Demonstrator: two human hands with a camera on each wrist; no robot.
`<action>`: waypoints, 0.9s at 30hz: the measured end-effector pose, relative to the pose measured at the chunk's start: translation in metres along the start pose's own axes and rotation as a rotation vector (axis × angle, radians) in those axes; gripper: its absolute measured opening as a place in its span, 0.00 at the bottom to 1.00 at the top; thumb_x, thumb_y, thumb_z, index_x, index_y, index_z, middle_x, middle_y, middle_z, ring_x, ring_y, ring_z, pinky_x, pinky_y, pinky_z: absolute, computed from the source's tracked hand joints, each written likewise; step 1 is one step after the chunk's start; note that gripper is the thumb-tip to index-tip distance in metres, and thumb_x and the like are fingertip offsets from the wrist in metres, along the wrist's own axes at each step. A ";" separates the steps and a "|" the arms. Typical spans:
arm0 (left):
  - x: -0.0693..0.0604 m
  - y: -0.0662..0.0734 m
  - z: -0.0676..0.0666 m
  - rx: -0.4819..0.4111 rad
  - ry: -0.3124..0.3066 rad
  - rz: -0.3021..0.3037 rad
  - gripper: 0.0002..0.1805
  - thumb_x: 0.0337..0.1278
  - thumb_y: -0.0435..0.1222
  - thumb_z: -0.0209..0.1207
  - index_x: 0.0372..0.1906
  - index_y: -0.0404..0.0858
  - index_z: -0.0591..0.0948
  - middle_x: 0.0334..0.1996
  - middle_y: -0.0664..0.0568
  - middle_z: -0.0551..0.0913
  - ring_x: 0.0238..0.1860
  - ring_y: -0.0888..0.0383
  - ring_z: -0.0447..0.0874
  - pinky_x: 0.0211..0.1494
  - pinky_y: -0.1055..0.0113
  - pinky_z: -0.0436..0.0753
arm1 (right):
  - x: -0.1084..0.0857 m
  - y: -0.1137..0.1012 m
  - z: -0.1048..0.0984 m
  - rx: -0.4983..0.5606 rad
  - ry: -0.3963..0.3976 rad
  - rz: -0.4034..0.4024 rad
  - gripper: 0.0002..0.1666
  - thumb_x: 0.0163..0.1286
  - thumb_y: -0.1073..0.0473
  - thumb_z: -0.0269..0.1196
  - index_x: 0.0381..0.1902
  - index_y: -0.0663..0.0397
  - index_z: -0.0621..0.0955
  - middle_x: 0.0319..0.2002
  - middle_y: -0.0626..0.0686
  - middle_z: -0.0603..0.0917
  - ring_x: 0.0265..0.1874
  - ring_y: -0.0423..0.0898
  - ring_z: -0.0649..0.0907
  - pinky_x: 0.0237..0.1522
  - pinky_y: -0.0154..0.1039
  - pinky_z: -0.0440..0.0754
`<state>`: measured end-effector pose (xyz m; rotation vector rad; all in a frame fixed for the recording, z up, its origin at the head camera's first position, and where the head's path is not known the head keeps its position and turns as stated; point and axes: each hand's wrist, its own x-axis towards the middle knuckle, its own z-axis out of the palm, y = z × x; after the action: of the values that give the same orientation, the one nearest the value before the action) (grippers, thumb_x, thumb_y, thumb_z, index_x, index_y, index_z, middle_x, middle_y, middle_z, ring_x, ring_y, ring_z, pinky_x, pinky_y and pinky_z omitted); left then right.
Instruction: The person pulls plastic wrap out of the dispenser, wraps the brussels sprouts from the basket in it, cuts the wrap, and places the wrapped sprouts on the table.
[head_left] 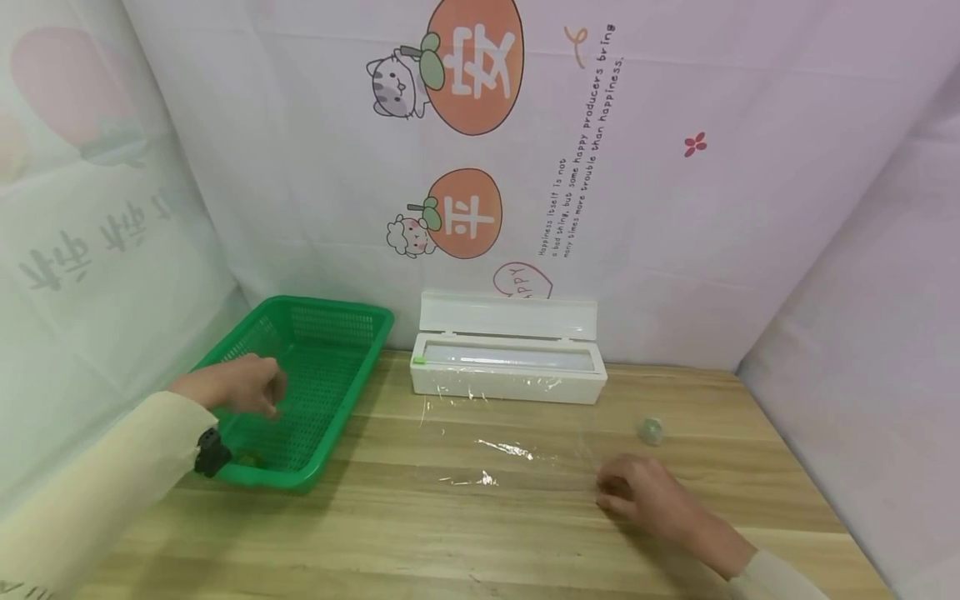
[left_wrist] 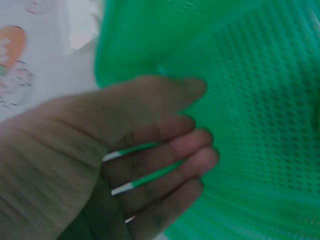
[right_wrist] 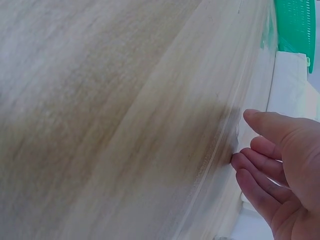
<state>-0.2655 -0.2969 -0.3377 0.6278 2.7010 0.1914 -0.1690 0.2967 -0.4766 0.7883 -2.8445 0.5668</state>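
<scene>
A clear sheet of cling film (head_left: 506, 450) lies across the table in front of a white dispenser box (head_left: 510, 386) with its lid raised. At the film's right front corner is my right hand (head_left: 648, 500). In the right wrist view, the thumb and fingers of the right hand (right_wrist: 280, 160) are bent with a gap between them; whether they touch the film edge is unclear. My left hand (head_left: 243, 385) hangs over the green basket (head_left: 378, 337). The left wrist view shows the left hand (left_wrist: 150, 140) with loosely bent fingers and nothing in them.
A small pale green round object (head_left: 651, 431) sits on the wooden table (head_left: 450, 550) beyond the right hand. Something small and yellowish (head_left: 246, 458) is in the basket's near end, partly hidden by the wristband. Printed cloth walls (head_left: 660, 250) enclose the back and sides.
</scene>
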 end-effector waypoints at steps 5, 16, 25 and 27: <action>0.004 -0.009 0.003 -0.038 -0.141 -0.158 0.18 0.59 0.42 0.74 0.48 0.37 0.82 0.45 0.47 0.85 0.47 0.47 0.84 0.47 0.49 0.87 | -0.001 0.001 0.000 -0.005 -0.001 0.001 0.10 0.59 0.58 0.80 0.37 0.48 0.89 0.36 0.45 0.91 0.35 0.41 0.88 0.39 0.38 0.91; 0.008 -0.007 0.011 -0.076 -0.357 -0.291 0.15 0.57 0.45 0.75 0.24 0.42 0.84 0.29 0.53 0.86 0.35 0.56 0.81 0.40 0.61 0.85 | -0.002 0.002 0.001 0.004 0.010 -0.016 0.11 0.59 0.58 0.80 0.38 0.50 0.89 0.36 0.46 0.91 0.35 0.41 0.88 0.38 0.36 0.91; -0.005 -0.003 0.014 -0.289 -0.150 -0.406 0.12 0.45 0.35 0.80 0.33 0.38 0.87 0.37 0.44 0.85 0.38 0.50 0.82 0.41 0.60 0.89 | -0.002 0.001 0.000 0.008 0.004 0.010 0.11 0.60 0.57 0.79 0.38 0.49 0.89 0.37 0.46 0.91 0.36 0.42 0.89 0.40 0.38 0.91; -0.006 -0.002 0.014 -0.256 -0.161 -0.395 0.11 0.47 0.35 0.79 0.32 0.38 0.87 0.36 0.46 0.85 0.38 0.51 0.81 0.41 0.61 0.88 | -0.002 0.002 0.000 0.005 0.006 0.010 0.11 0.60 0.56 0.79 0.38 0.49 0.89 0.37 0.46 0.91 0.36 0.41 0.89 0.40 0.38 0.91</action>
<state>-0.2555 -0.3009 -0.3494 0.0294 2.5233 0.3569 -0.1679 0.2989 -0.4778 0.7717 -2.8441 0.5770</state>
